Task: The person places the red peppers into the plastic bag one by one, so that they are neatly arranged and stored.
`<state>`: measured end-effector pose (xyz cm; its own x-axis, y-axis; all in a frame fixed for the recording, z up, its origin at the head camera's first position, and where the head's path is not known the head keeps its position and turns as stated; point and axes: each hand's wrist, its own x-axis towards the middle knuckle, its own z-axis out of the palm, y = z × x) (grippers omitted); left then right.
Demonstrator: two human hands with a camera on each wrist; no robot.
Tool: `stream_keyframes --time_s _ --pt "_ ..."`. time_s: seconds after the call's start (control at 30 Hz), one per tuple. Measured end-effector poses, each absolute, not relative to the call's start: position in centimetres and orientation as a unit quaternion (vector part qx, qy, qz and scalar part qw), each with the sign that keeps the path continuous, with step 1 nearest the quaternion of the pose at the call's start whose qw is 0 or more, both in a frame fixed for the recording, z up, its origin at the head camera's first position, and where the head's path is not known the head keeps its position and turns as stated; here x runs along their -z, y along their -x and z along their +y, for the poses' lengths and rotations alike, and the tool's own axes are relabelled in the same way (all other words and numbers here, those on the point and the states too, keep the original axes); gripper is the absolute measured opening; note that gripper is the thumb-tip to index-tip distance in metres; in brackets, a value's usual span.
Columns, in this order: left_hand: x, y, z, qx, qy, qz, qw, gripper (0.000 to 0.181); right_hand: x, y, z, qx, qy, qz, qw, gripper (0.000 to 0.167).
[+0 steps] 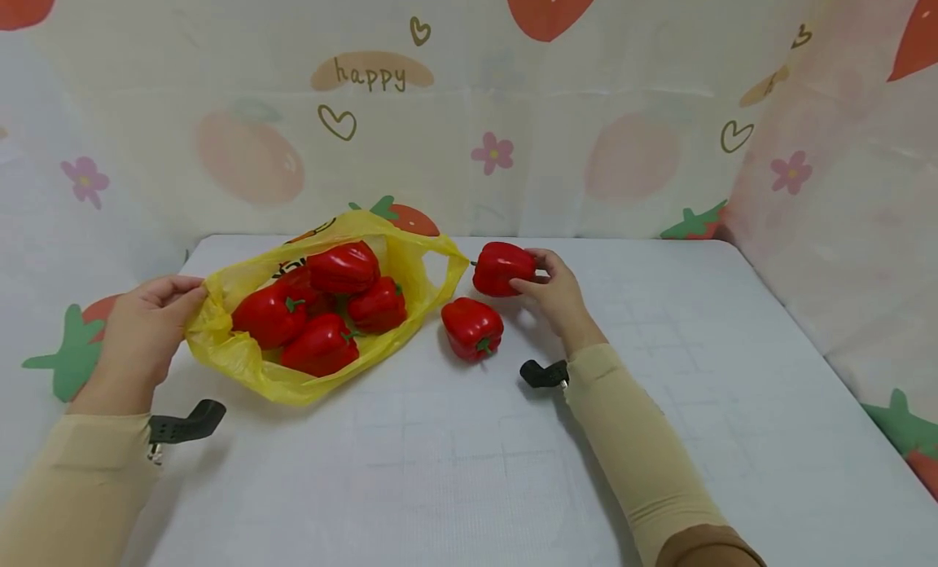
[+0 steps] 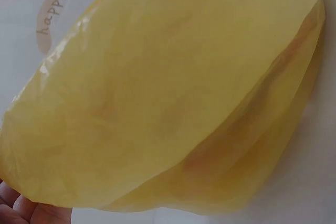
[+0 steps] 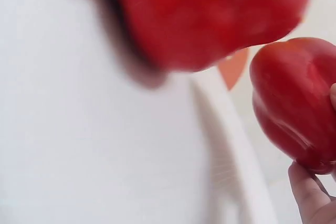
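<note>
On the left, my left hand [image 1: 146, 331] pinches the rim of a yellow plastic bag [image 1: 282, 388], whose mouth gapes toward me. Inside the bag lie several red bell peppers [image 1: 322, 345]. My right hand [image 1: 558, 294] grips another red bell pepper [image 1: 502, 269] between thumb and fingers, to the right of the bag's handle loop. The same held pepper [image 3: 294, 103] shows at the right of the right wrist view, clear of the tabletop. One loose bell pepper [image 1: 472, 329] sits on the table between the bag and my right hand. Yellow plastic [image 2: 157, 77] fills most of the left wrist view.
A white tabletop [image 1: 440, 485] lies under everything. Behind it stands a wall covering [image 1: 542, 103] printed with strawberries, flowers and hearts, which continues along both sides. A black camera mount [image 1: 186, 422] juts from the left wrist, and a similar mount [image 1: 544, 374] from the right.
</note>
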<state>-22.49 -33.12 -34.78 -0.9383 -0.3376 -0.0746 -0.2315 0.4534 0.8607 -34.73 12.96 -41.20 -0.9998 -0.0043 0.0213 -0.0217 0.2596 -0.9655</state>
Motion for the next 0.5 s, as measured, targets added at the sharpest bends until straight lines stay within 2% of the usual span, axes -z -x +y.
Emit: stream_keyframes --time_s 0.3,0.5 --pt "34.6 22.4 -33.1 0.495 -0.172 -0.85 0.051 0.055 37.1 33.8 13.2 -0.687 -0.062 -0.721 0.066 0.051" --pt "34.6 22.5 -33.0 0.493 -0.169 -0.851 0.057 0.054 34.8 32.4 10.4 -0.7 -0.127 -0.702 0.035 0.049"
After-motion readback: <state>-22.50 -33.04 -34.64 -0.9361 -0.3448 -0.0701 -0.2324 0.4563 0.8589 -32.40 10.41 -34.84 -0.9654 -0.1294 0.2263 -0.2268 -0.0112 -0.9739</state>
